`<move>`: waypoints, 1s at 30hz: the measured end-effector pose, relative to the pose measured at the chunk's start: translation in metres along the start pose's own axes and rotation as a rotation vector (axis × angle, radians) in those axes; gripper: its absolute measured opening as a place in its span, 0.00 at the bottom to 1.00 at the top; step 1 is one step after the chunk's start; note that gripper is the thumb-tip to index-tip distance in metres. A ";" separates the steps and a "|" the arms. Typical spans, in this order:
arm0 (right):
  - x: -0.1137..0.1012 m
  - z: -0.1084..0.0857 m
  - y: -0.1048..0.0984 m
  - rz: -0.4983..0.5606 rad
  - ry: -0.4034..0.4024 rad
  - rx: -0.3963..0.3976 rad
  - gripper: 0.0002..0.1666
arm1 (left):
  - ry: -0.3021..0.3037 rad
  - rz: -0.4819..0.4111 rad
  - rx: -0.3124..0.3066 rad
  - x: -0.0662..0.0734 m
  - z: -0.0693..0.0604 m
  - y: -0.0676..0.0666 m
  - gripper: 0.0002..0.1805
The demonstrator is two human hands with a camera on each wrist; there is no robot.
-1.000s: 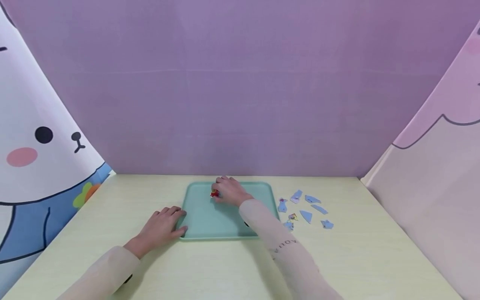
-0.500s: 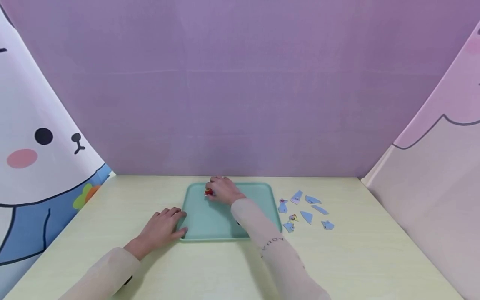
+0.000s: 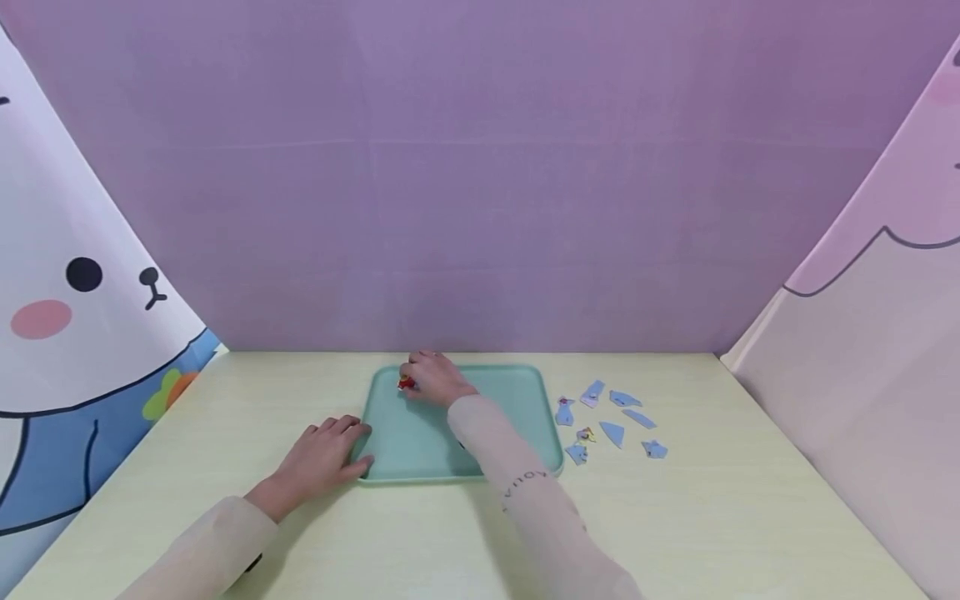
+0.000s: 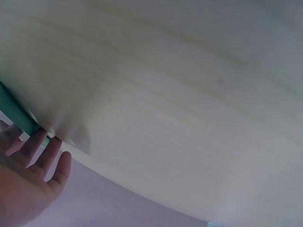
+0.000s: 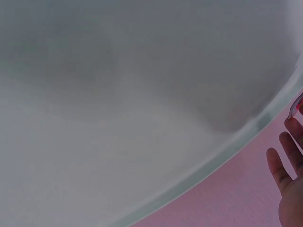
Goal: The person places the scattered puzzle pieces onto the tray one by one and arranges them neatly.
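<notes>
A mint-green tray (image 3: 450,454) lies on the table. My right hand (image 3: 437,379) is over its far left part and pinches a small puzzle piece (image 3: 406,383) with red print. In the right wrist view only a sliver of that puzzle piece (image 5: 297,105) shows beside the fingertips, at the right edge. My left hand (image 3: 318,458) rests at the tray's left rim, fingers loosely extended and thumb near the front corner. The left wrist view has these fingertips touching the green rim (image 4: 16,111).
Right of the tray several flat, irregular puzzle pieces (image 3: 612,433) lie scattered, mostly light blue. One piece (image 3: 587,434) bears yellow print. A purple cloth backdrop (image 3: 480,208) rises behind the pale wooden table (image 3: 420,533). Printed cartoon panels flank both sides.
My right hand has moved left over the tray, carrying the red-printed puzzle piece toward the far left corner. The left hand stays at the rim.
</notes>
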State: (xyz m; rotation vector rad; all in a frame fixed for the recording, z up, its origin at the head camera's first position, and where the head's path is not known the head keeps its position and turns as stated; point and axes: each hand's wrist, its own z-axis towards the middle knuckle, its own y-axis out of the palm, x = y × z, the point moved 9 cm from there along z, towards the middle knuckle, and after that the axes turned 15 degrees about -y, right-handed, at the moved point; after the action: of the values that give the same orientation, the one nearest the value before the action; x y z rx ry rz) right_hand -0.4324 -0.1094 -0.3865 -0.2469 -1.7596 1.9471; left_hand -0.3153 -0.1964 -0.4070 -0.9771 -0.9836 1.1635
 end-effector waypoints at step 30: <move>0.002 0.004 0.010 -0.026 0.028 -0.021 0.14 | 0.015 0.015 0.018 0.002 0.000 -0.001 0.26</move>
State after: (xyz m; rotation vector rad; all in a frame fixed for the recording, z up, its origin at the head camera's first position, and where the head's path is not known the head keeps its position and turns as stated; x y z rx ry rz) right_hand -0.4388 -0.1127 -0.3954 -0.2565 -1.7577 1.8983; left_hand -0.3145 -0.1944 -0.4055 -0.9789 -0.9535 1.1738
